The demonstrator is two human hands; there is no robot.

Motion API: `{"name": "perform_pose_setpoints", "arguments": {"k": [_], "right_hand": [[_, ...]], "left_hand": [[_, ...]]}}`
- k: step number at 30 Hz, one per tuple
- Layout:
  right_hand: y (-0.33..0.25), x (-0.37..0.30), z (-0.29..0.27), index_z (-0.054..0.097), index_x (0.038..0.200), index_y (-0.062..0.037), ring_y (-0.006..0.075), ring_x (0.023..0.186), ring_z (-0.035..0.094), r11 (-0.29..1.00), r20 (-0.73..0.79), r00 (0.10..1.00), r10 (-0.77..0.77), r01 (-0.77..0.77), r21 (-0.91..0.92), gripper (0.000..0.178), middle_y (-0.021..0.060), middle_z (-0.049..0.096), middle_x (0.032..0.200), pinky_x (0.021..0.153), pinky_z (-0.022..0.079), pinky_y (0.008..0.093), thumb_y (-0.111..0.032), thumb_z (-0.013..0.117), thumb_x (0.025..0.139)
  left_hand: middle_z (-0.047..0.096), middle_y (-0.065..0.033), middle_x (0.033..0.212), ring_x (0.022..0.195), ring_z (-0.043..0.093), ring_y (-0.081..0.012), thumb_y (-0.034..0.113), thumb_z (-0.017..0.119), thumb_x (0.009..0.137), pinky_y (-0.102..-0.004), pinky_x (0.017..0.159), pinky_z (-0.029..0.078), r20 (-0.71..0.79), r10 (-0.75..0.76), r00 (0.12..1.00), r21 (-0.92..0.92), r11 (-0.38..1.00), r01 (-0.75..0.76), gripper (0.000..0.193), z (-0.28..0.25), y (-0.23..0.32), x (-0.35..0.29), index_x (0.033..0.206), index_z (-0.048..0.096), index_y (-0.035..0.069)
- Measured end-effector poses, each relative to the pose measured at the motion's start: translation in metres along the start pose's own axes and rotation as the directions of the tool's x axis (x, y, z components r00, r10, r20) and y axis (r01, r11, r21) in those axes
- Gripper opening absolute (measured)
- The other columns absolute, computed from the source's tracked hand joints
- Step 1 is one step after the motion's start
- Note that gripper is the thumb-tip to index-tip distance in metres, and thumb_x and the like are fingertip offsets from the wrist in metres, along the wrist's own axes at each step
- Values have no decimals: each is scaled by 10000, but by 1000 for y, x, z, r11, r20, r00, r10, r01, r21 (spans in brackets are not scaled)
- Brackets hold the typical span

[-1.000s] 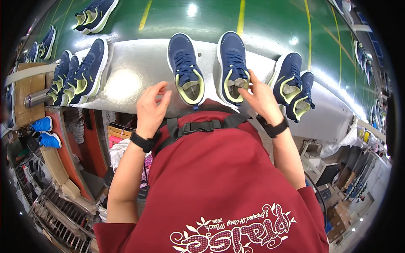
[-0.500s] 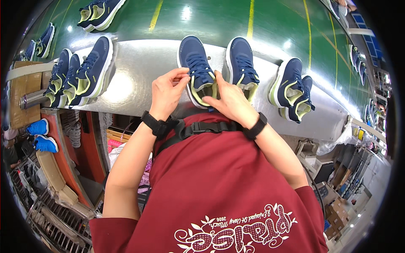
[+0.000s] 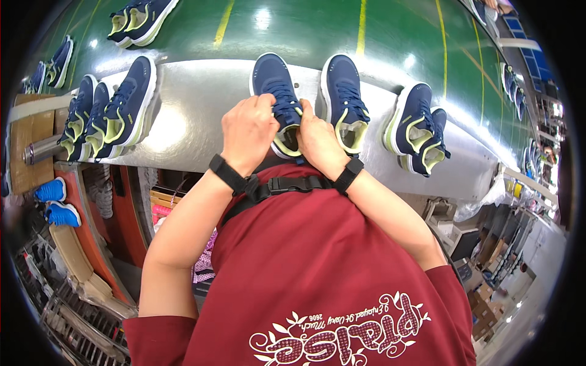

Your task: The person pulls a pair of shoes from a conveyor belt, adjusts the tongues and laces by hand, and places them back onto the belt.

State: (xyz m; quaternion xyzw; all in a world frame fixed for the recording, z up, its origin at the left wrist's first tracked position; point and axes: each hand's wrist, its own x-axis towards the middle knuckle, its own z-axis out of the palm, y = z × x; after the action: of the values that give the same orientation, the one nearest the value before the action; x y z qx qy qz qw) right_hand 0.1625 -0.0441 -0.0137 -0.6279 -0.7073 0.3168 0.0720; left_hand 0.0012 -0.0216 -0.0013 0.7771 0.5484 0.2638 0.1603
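Note:
A navy sneaker (image 3: pixel 271 74) with a white sole and lime lining stands in front of me, toe pointing away. My left hand (image 3: pixel 249 129) is closed at its left side, fingers curled against the edge of the laces; the fingertips are partly hidden. On the other side, my right hand (image 3: pixel 318 141) grips the collar near the top eyelets, its index finger stretched upward and its thumb mostly out of sight. Just right of that hand is a matching sneaker (image 3: pixel 343 79), laced, its opening toward me.
These shoes rest on a metal ledge (image 3: pixel 201 91) along a green conveyor belt (image 3: pixel 305 27) with yellow lines. More navy sneakers (image 3: pixel 131 91) stand at the left, and another pair (image 3: pixel 412 116) at the right. Blue shoes (image 3: pixel 63 213) sit lower left, beside an orange-red cabinet (image 3: pixel 91 229).
My left hand has shifted up along the shoe, its fingers more curled. My right thumb, earlier seen across the shoe opening, is now mostly hidden. The whole view has shifted slightly.

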Motion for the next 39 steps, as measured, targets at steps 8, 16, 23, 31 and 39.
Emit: {"name": "perform_pose_setpoints", "arguments": {"k": [8,16,23,31,39], "right_hand": [[2,0,4,356,1231,132,450,778,635,1000,-64,998,-9,11,27,502,307,621,864,699,515,478,53,510,759],[12,-9,-13,421,1172,89,429,774,632,996,-22,998,-61,62,66,416,269,632,858,698,503,482,-81,551,816],[10,-64,-75,589,1081,-65,334,773,619,983,-142,983,-120,98,-156,261,139,625,818,671,489,411,-173,617,846],[8,-30,-48,601,1032,-17,347,782,613,958,-231,943,-238,267,101,227,166,605,816,681,482,421,-82,612,814],[8,22,-34,659,1027,-16,301,825,667,955,-261,958,-116,180,237,209,173,676,892,735,515,344,-67,593,835]], "left_hand": [[595,-54,670,631,615,-212,-12,644,670,-329,575,491,-105,-51,993,39,998,55,272,1,2,-4,932,645,63],[564,-163,1111,996,589,-324,83,529,813,-376,798,498,166,-201,965,-71,974,215,433,-30,-11,-4,1246,528,73],[581,-160,1130,1018,593,-306,163,641,821,-381,840,492,113,-116,987,-269,953,142,457,-17,3,-28,1249,529,49],[620,-163,1069,939,630,-319,173,728,766,-368,808,505,155,-251,955,-266,921,285,471,-7,10,-30,1183,575,13],[637,-150,871,749,629,-327,98,687,779,-381,661,507,111,-142,984,-111,982,155,459,3,4,-38,1210,555,11]]}}
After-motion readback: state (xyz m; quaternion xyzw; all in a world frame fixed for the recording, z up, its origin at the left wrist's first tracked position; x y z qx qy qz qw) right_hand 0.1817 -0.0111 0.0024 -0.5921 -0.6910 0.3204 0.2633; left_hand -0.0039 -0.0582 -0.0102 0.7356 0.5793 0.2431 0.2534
